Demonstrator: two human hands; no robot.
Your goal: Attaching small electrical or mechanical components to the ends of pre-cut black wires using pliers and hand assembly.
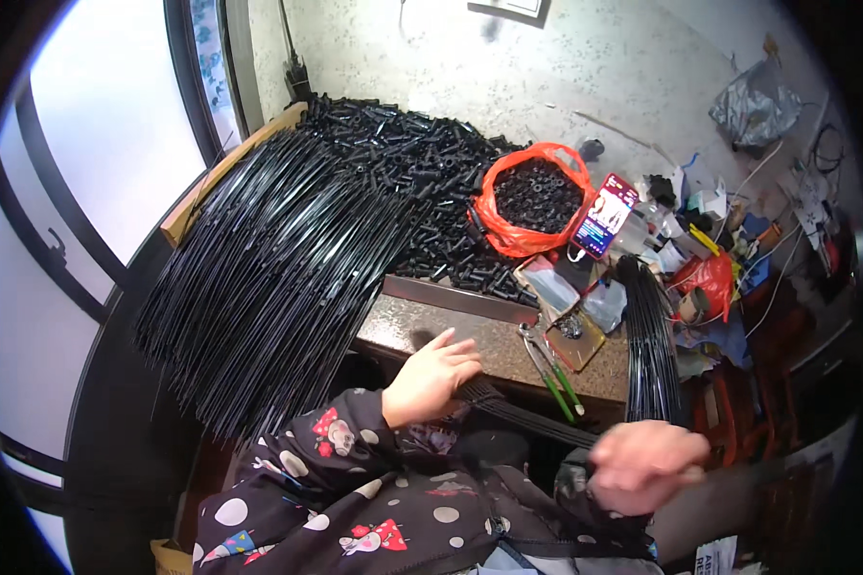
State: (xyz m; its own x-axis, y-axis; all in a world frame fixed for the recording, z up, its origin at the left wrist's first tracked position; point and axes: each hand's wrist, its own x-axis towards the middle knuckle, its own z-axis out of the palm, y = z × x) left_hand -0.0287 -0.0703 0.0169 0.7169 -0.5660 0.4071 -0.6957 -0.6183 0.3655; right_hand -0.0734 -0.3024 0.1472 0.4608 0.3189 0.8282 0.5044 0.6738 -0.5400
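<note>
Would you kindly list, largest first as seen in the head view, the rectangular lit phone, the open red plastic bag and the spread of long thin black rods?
1. Spread of long thin black rods
2. Open red plastic bag
3. Rectangular lit phone

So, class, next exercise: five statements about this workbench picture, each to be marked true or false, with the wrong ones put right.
1. Black strands stretch between the left hand and the right hand. True.
2. The left hand is gripping the pliers. False: the pliers lie on the counter.
3. The phone is just right of the open red bag. True.
4. The phone's screen is dark. False: it is lit.
5. The open red bag is filled with white parts. False: the small parts in it are black.
</note>
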